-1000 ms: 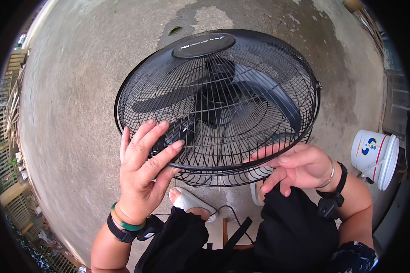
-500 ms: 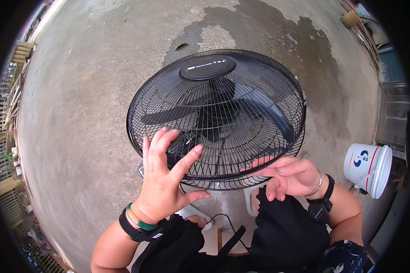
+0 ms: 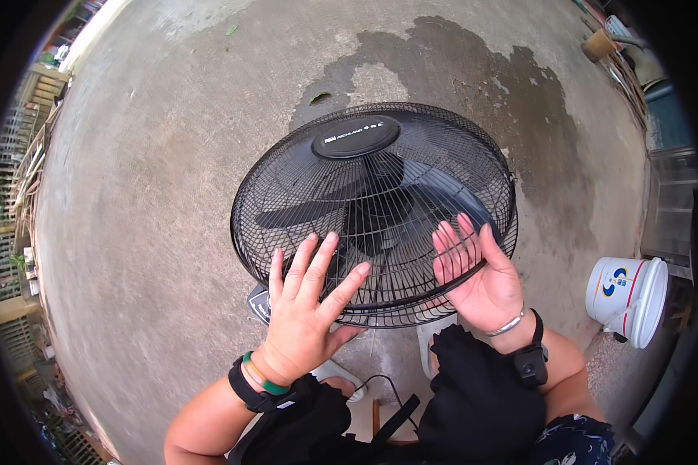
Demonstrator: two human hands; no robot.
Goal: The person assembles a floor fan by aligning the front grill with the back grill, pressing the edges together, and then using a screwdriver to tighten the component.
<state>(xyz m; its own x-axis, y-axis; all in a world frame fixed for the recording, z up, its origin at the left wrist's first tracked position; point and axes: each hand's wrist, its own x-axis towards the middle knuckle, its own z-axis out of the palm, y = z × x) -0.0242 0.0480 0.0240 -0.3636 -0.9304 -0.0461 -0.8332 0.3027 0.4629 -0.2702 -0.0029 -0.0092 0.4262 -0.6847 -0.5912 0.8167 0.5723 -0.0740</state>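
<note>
A black electric fan (image 3: 329, 198) stands before me, its round wire cage tilted upward and its dark blades at rest behind the wires. An oval black badge (image 3: 356, 137) sits at the centre of the cage. My left hand (image 3: 301, 325) is spread over the near left part of the cage, palm down, with the fingertips on or just above the wires; I cannot tell which. At the near right rim, my right hand (image 3: 488, 291) is turned palm up with its fingers stretched out. Those fingers show through the wires, and the thumb points upward beside the rim.
A white bucket (image 3: 614, 298) lies on its side at the right, by a metal cabinet (image 3: 672, 205). Wet patches (image 3: 531, 116) darken the concrete floor (image 3: 147, 178) beyond the fan. Slatted wood and sticks (image 3: 35, 167) line the left edge. A dark cord (image 3: 392, 384) runs between my feet.
My right hand has risen along the near right rim, and its bent fingers have straightened. My left hand has shifted slightly right and down, still spread. The fan appears slightly lower in view.
</note>
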